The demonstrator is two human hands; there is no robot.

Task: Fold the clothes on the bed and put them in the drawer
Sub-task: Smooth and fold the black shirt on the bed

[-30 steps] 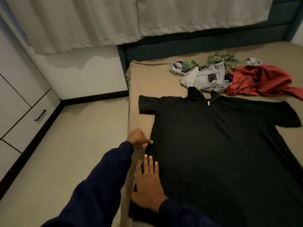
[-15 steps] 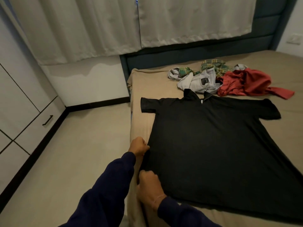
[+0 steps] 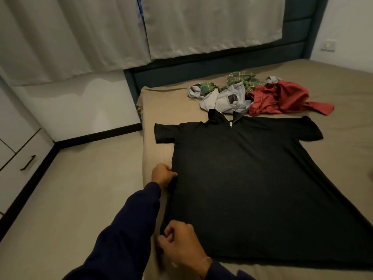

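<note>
A black polo shirt [image 3: 252, 184] lies spread flat across the middle of the frame on the tan bed [image 3: 157, 110], collar toward the top. The left hand [image 3: 162, 175] pinches the shirt's left side seam at centre left, fingers curled on the fabric. The right hand [image 3: 181, 247], at the bottom centre, grips the shirt's lower left corner (its thumb is tucked by the hem). A red garment [image 3: 282, 98], a grey one [image 3: 226, 100] and a green plaid one [image 3: 242, 79] lie heaped above the collar. A drawer [image 3: 22, 168] with a dark handle sits at the far left.
</note>
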